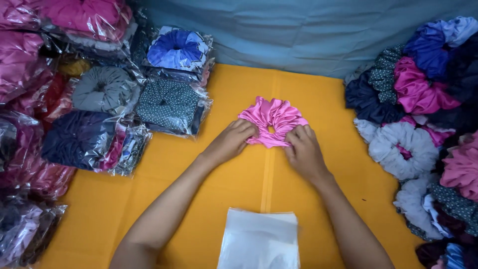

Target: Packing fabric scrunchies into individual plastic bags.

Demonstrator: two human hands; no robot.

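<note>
A pink satin scrunchie (273, 118) lies on the yellow cloth surface (199, 169) in the middle. My left hand (230, 142) rests on its left edge with the fingers curled onto the fabric. Along the scrunchie's lower right edge my right hand (304, 152) presses and pinches the ruffles. A small stack of clear plastic bags (260, 240) lies close to me, between my forearms.
Bagged scrunchies in clear wrappers are piled at the left: grey (103, 89), blue (177, 49), dotted dark green (168, 105), navy (78, 138). A heap of loose scrunchies (423, 114) in several colours fills the right side. A blue cloth (308, 32) hangs behind.
</note>
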